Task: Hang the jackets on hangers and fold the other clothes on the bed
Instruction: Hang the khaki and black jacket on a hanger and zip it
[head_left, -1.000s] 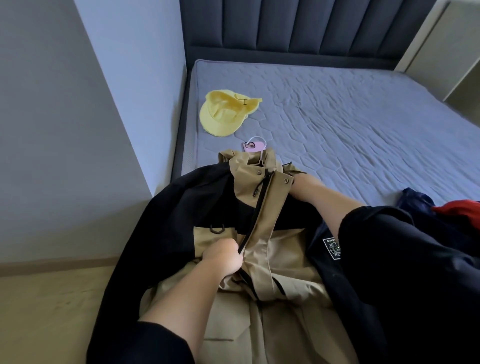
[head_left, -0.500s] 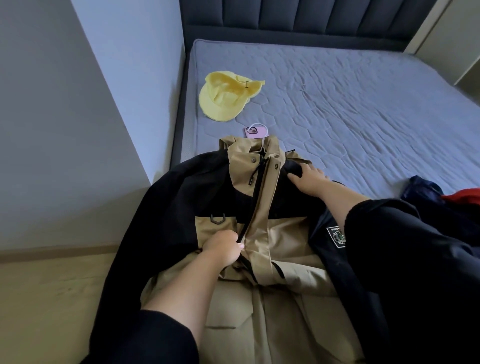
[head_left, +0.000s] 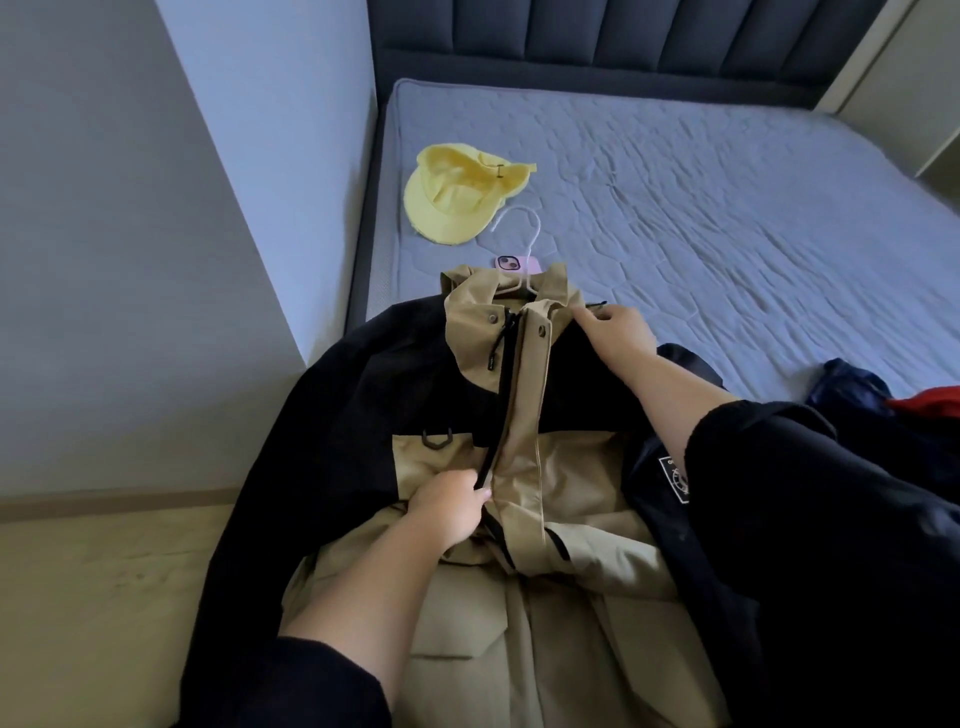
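A tan and black jacket lies front-up over the bed's near left corner, its lower part hanging off the edge. A white hanger pokes its hook out of the collar. My left hand pinches the jacket's front at the zipper, mid-chest. My right hand grips the tan collar flap on the right side, near the shoulder. A pile of navy and red clothes sits at the right edge, partly hidden by my sleeve.
A yellow cap lies on the grey mattress beyond the collar. A pink phone peeks out by the hanger. A wall corner stands close on the left, over a wooden floor. A dark headboard is at the far end.
My right hand slid up from the jacket's shoulder to the collar flap. The hanger's hook now shows fully above the collar. My left hand stayed on the zipper.
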